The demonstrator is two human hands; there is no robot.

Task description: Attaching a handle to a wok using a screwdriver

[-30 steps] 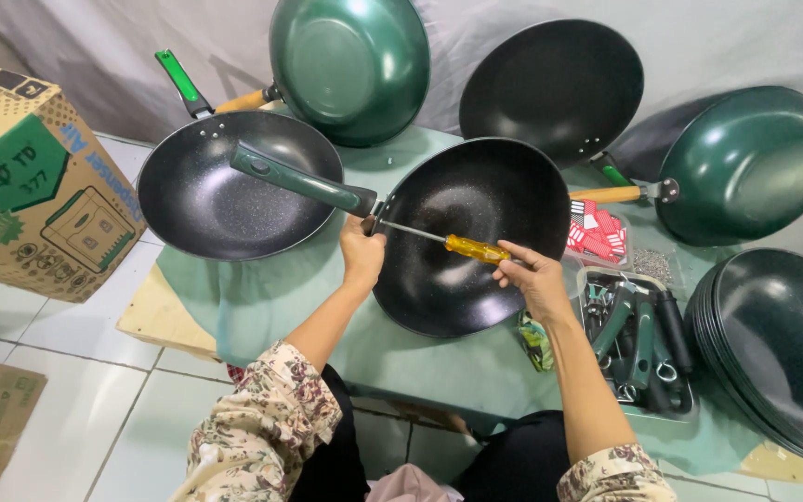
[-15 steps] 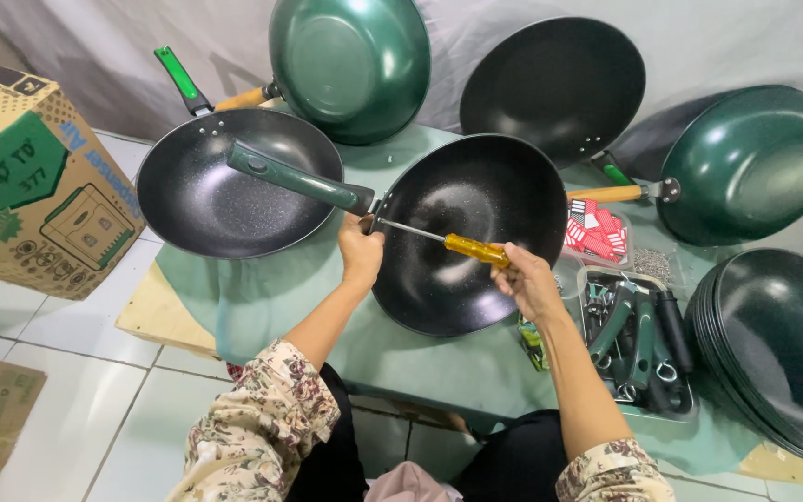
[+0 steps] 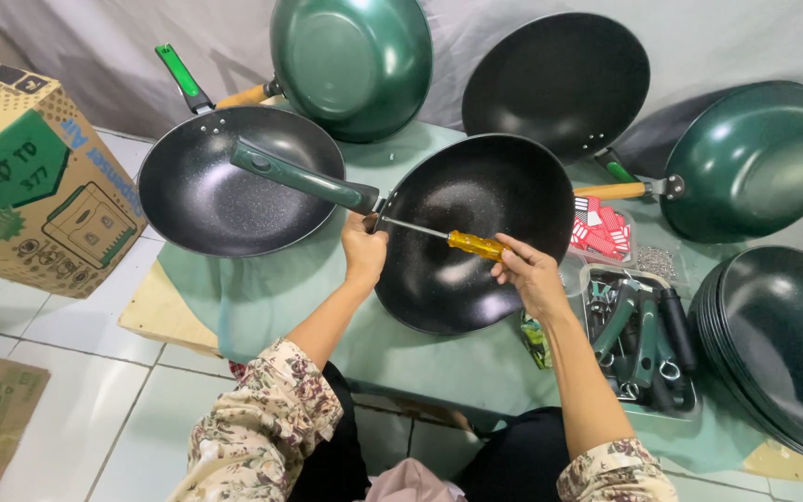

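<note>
Black wok [image 3: 476, 232] is sitting at frame centre on the green-covered worktop [image 3: 262, 288], its rim touching a second wok [image 3: 234, 181] at left. Left hand [image 3: 364, 251] is gripping the rim by the green handle [image 3: 304, 177]. Right hand [image 3: 532, 271] is closing around a yellow screwdriver [image 3: 462, 242], tip at the handle joint. Tool tray [image 3: 638, 339] is crowding the right; floor at lower left is lying open.

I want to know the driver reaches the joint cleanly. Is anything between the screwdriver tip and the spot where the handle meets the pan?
Nothing visible. The screwdriver, in the right hand, runs over the black pan straight to the green handle joint. The left hand grips just below it, not across it.
</note>
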